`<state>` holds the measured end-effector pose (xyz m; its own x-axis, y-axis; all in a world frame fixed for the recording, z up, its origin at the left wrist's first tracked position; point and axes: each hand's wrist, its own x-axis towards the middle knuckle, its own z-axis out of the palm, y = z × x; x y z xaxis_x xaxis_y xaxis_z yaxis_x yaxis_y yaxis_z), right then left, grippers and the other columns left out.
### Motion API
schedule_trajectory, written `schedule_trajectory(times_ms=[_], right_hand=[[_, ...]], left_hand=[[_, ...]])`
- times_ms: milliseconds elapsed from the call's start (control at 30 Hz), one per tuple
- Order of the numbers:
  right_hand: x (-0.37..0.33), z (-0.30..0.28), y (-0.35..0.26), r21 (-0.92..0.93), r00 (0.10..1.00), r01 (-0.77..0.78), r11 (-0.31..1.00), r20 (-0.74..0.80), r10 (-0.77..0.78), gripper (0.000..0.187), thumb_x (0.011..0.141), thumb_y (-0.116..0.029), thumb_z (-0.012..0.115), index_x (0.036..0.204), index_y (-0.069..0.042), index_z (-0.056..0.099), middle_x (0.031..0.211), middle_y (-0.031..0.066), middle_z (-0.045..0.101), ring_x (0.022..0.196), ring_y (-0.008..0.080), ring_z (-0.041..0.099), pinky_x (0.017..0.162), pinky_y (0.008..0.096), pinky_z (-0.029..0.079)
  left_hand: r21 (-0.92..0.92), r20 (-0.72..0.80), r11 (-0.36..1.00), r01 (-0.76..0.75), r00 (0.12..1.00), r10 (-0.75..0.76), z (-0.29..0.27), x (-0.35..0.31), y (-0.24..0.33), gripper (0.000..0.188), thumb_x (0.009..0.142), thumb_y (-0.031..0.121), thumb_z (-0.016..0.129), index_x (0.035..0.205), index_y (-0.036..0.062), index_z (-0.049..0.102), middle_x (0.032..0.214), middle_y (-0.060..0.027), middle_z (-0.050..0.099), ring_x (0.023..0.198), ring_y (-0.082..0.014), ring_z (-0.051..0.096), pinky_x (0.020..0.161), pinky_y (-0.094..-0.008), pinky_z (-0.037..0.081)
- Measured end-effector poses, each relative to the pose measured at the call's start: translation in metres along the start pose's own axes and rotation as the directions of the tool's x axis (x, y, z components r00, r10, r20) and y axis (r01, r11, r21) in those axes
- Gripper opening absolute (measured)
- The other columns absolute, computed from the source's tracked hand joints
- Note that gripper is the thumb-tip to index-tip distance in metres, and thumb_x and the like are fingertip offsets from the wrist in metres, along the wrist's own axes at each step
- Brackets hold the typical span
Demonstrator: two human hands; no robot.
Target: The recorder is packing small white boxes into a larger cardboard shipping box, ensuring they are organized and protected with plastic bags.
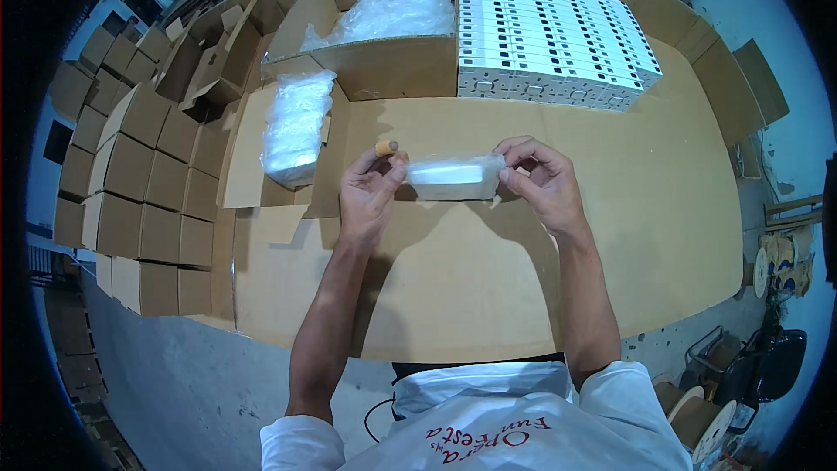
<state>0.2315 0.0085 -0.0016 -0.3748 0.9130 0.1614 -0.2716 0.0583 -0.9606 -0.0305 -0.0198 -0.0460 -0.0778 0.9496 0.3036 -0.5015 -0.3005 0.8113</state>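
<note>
A white plastic piece (446, 175) sits in a glossy, clear film bag (458, 176). The table (488, 270) is matt brown cardboard; the far open box (384, 61) holds crinkled shiny plastic wrap (388, 13).

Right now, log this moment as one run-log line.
left hand: grips bagged white piece, left end | right hand: grips right end | held above cardboard-covered table | white box stack behind

Open carton (384, 52) behind the hands, stacked boxes (549, 35) at its right.
</note>
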Motion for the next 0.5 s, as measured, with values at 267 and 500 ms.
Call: schedule_trajectory(times_ms=[267,500], right_hand=[[0.005,0.007,0.013,0.048,0.997,-0.055,0.997,-0.053,0.057,0.008,0.091,0.001,0.066,0.096,-0.003,0.061,0.105,0.0046,0.063,0.077,0.0071,0.057,0.063,0.0214,0.05],[0.003,0.019,0.012,-0.082,0.998,-0.01,0.997,-0.06,0.005,0.026,0.089,-0.004,0.071,0.112,-0.002,0.06,0.106,0.0043,0.064,0.079,0.0067,0.058,0.068,0.0225,0.051]], left_hand=[[-0.016,-0.042,1.0,0.019,0.999,-0.02,-0.005,0.004,0.002,0.03,0.091,-0.001,0.069,0.12,0.0021,0.065,0.108,-0.0077,0.067,0.106,-0.0169,0.062,0.098,-0.0316,0.048],[0.208,-0.027,0.954,0.218,0.976,-0.217,0.035,0.002,0.026,0.038,0.09,0.006,0.073,0.126,0.0003,0.061,0.111,-0.0065,0.066,0.104,-0.0146,0.062,0.089,-0.0299,0.052]])
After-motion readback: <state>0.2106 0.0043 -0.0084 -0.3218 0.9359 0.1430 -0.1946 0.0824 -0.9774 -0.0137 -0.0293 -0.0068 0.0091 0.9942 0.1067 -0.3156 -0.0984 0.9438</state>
